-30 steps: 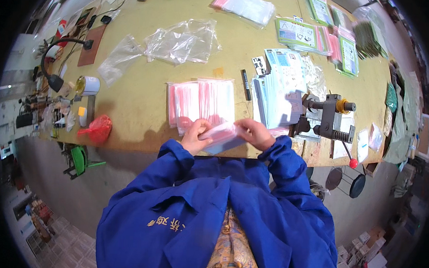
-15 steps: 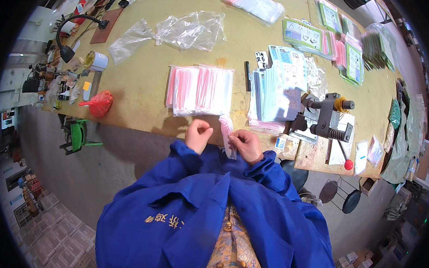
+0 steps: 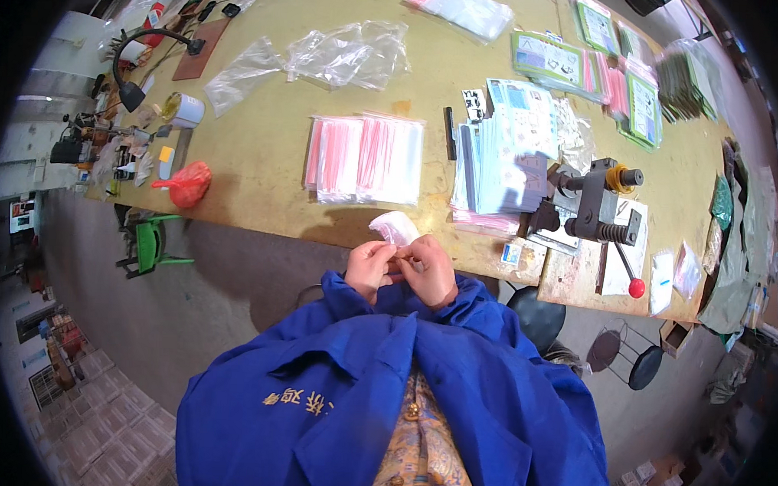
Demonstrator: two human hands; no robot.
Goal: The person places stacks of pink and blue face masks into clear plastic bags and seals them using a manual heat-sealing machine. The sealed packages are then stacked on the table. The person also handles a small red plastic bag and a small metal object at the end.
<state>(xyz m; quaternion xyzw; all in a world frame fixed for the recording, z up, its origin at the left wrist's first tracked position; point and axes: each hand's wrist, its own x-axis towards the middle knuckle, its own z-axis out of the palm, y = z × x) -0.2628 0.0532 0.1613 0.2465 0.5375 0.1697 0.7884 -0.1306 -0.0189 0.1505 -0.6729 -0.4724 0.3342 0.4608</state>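
Left hand (image 3: 368, 270), apart moments ago, now meets right hand (image 3: 431, 273) at pinkish plastic bag (image 3: 394, 228)

I'm seeing a yellowish bench (image 3: 262, 170) above a grey floor (image 3: 217, 301). At left, a green chair (image 3: 152, 243) is standing and a black lamp (image 3: 131, 96) is bending down; at right, dark round stools (image 3: 537, 321) are standing.
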